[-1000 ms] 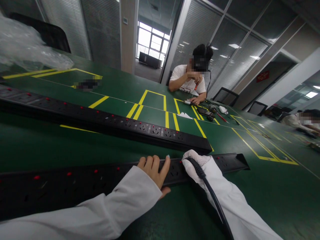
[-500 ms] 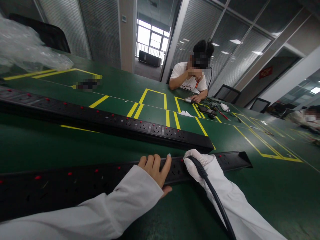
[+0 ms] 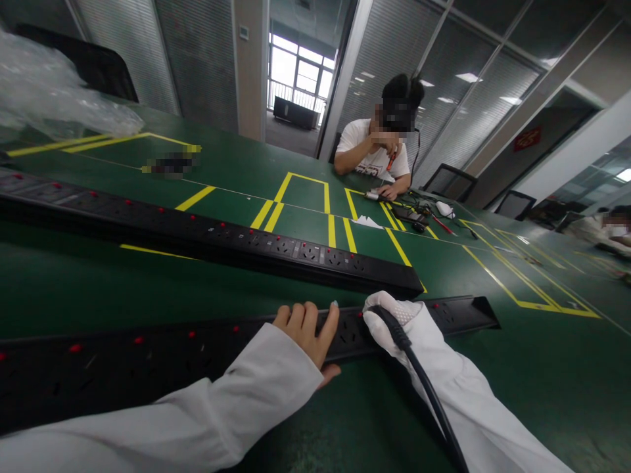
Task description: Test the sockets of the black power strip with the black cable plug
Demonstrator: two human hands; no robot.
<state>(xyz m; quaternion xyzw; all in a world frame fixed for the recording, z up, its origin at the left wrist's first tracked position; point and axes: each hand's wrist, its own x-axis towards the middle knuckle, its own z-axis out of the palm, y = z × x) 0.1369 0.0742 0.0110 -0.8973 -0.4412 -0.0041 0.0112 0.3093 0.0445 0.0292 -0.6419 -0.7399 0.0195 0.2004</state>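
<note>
A long black power strip (image 3: 170, 351) with red lights and several sockets lies across the front of the green table. My left hand (image 3: 308, 334), bare with a white sleeve, grips this strip, fingers over its top and thumb at the near edge. Just to the right, my right hand (image 3: 389, 318) in a white glove is closed around a black power plug (image 3: 392, 326), pressed against a socket of the same strip. How deep its pins sit is hidden. The plug's thick cable (image 3: 431, 397) runs down toward the bottom edge.
Behind lies a second black power strip (image 3: 221, 238), its right end close to my right hand. Yellow tape (image 3: 300, 175) marks the green table (image 3: 236, 157). Clear plastic wrap (image 3: 59, 98) is at the far left. Across the table sits a person (image 3: 365, 148) near cables and tools (image 3: 419, 217).
Almost nothing differs. Both hands keep their places on the front strip and plug; the view has shifted very slightly.
</note>
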